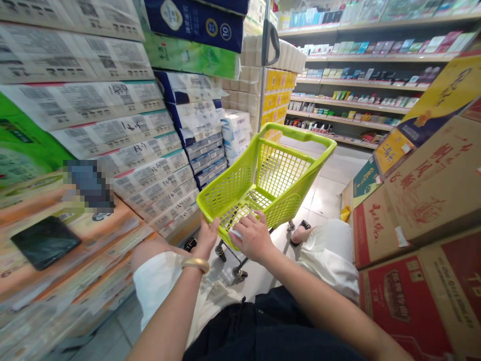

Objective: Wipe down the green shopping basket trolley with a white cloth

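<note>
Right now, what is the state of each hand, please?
Left hand: closed on the green cart's rim.
Right hand: holding a small white item, unclear what.

a large "10" sits in a ring on a dark blue rectangular pack [199,25]. black handwriting on a white plastic-wrapped pack with grey print [112,103] reads "18.9" (the prices or figures beneath are smudgier). an orange plastic-wrapped pack [99,238] bears "6". red characters "帆风顺" mark a brown cardboard carton [439,175]; script on a yellow-and-navy carton [439,95] is too blurred.
</note>
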Demonstrator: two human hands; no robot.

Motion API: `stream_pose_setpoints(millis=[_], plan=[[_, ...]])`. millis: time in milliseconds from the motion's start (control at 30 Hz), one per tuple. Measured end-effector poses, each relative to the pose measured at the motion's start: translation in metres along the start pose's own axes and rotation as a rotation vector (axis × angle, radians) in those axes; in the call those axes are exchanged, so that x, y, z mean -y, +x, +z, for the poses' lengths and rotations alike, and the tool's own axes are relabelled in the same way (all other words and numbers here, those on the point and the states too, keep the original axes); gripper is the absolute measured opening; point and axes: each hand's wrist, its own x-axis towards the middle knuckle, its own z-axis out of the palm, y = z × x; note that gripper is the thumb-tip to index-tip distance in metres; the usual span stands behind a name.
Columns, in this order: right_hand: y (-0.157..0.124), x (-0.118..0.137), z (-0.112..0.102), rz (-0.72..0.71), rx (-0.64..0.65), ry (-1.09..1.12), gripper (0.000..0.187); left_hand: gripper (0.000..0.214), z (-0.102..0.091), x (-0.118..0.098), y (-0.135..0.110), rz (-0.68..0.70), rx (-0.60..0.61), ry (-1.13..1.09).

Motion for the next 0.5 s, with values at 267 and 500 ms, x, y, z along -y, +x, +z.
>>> stream_pose_setpoints(millis=[267, 500], plan=[[0.019, -0.069, -0.023, 0.259, -0.02, -0.093, 0.025, 0.066, 0.001, 0.011, 0.004, -0.016, -0.033, -0.072], [0.011, -0.013, -0.004, 0.128, 0.034, -0.063, 0.021, 0.067, 0.006, 0.009, 0.004, -0.038, -0.031, -0.075]])
